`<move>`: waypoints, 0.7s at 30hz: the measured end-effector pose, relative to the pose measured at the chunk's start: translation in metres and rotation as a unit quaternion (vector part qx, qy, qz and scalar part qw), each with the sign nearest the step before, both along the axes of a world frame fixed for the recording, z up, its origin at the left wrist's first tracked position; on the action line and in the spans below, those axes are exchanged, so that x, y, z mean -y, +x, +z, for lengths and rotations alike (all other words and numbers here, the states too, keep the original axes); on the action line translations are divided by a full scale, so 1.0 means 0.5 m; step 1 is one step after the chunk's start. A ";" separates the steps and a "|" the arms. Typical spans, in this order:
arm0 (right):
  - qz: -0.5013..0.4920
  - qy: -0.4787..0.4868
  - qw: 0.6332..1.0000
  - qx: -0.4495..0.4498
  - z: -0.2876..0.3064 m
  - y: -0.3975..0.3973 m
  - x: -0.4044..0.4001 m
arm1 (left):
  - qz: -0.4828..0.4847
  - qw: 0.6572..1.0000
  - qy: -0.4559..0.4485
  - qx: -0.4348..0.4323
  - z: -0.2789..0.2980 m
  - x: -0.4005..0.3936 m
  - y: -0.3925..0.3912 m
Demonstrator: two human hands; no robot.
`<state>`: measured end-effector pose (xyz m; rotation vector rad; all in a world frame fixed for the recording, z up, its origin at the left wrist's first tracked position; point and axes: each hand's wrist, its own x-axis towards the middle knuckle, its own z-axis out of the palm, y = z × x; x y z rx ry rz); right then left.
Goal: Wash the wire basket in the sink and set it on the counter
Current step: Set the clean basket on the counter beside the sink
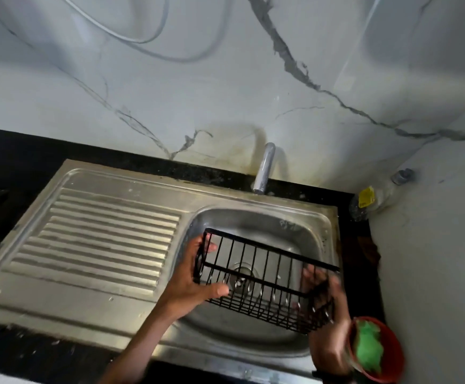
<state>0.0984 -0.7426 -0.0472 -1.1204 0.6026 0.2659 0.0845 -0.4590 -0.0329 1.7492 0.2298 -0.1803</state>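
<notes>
— Where do our fingers sit?

— Our left hand (195, 275) grips the left end of the black wire basket (264, 281): thumb curled over its lower edge, fingers wrapped behind the end wires. Our right hand (327, 303) is at the right end, blurred; we cannot tell whether its fingers grasp the wires or only touch them.

— And the basket?

— Held tilted above the bowl of the steel sink (256, 217), over the drain (242, 275), below the tap (264, 169).

— Further out?

— The ribbed drainboard (101, 236) lies left, the black counter (31, 156) around it. A red bowl (389, 356) with a green scrubber (368, 347) sits by our right wrist; a clear bottle (375, 199) lies in the corner.
</notes>
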 end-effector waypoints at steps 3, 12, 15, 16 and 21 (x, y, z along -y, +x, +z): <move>0.081 -0.042 0.993 -0.077 0.000 -0.004 -0.010 | 0.015 0.991 0.039 -0.125 0.003 0.036 0.030; 0.052 -0.080 0.995 -0.026 0.020 0.003 -0.034 | -0.004 0.993 0.115 -0.038 0.052 -0.002 0.027; 0.080 -0.067 0.995 0.002 0.052 -0.002 -0.061 | 0.010 0.992 0.073 -0.102 0.051 -0.035 0.013; 0.094 -0.075 0.993 -0.001 0.058 -0.006 -0.066 | 0.015 0.990 0.078 -0.118 0.049 -0.045 0.005; 0.222 -0.135 0.965 0.029 0.074 -0.010 -0.141 | 0.071 0.981 0.118 -0.135 0.071 -0.115 -0.040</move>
